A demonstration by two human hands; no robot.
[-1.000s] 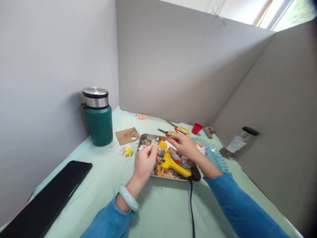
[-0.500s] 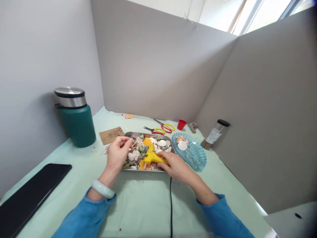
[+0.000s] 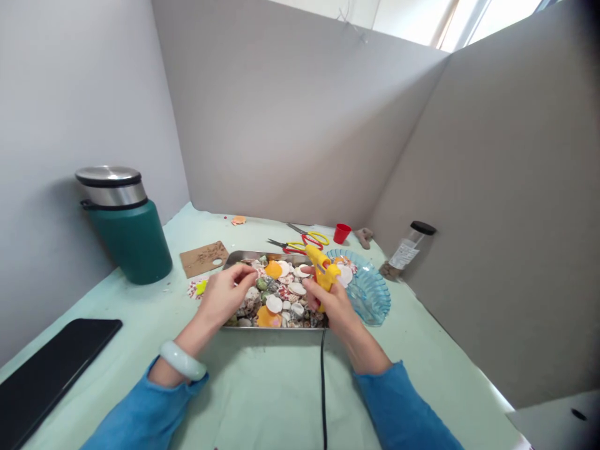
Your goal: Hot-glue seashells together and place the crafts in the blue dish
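Note:
My right hand (image 3: 328,303) grips the handle of a yellow glue gun (image 3: 321,266) and holds it up over the right end of a metal tray (image 3: 276,326) full of seashells (image 3: 281,294). The gun's black cord (image 3: 323,381) runs down toward me. My left hand (image 3: 225,295) hovers over the tray's left end with fingertips pinched on something small that I cannot make out. A blue glass dish (image 3: 372,294) with a few shells stands just right of the tray.
A green flask (image 3: 124,228) stands at the left, a black tablet (image 3: 47,369) at the near left. Behind the tray lie a cardboard piece (image 3: 204,257), scissors (image 3: 302,240), a red cup (image 3: 342,233) and a clear bottle (image 3: 407,250). Grey partition walls enclose the table.
My right hand has lifted the glue gun off the shells in the tray and raised it upright. My left hand has stayed pinched over the tray's left end.

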